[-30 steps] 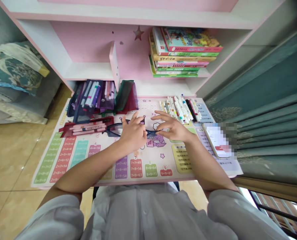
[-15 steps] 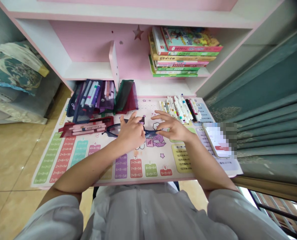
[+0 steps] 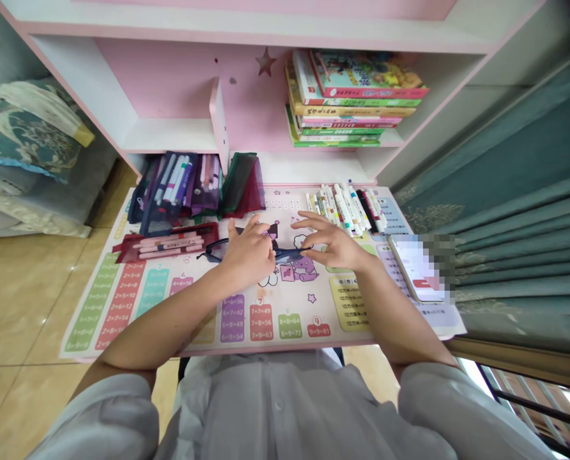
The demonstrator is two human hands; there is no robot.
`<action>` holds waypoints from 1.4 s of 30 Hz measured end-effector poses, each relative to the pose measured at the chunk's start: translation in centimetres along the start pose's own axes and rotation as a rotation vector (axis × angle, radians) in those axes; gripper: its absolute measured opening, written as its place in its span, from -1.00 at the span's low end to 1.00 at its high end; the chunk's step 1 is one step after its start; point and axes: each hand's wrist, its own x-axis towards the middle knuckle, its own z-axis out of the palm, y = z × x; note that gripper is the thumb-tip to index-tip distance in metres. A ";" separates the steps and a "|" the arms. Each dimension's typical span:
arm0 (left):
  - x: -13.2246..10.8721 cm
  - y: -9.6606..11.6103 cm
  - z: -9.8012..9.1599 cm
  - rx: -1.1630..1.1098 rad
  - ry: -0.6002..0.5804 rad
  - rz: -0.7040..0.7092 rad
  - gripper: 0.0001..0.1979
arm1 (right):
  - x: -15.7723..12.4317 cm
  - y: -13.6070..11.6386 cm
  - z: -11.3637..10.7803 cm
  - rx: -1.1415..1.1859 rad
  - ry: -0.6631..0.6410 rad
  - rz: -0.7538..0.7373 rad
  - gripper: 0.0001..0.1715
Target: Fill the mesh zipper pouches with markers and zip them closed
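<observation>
A dark blue mesh pencil pouch [image 3: 285, 254] lies across the middle of the pink desk, on a printed times-table mat [image 3: 261, 317]. My left hand [image 3: 249, 252] rests over the pouch's left part with fingers curled on it. My right hand [image 3: 330, 241] pinches the pouch's right end, other fingers spread. Most of the pouch is hidden under my hands. A red pouch [image 3: 167, 243] holding pink pens lies to the left.
Several filled mesh pouches [image 3: 184, 185] lean at the back left under the shelf. A row of markers [image 3: 345, 206] lies at the back right. A phone [image 3: 416, 268] sits at the right edge. Books [image 3: 349, 99] are stacked on the shelf; a curtain hangs right.
Both hands have shifted slightly left and away along the blue pouch; the left hand's fingers curled lower. Nothing else moved.
</observation>
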 end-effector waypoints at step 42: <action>0.1 -0.6 -2.3 0.090 -0.208 -0.047 -0.75 | -0.1 0.3 0.0 0.003 0.009 -0.013 -0.87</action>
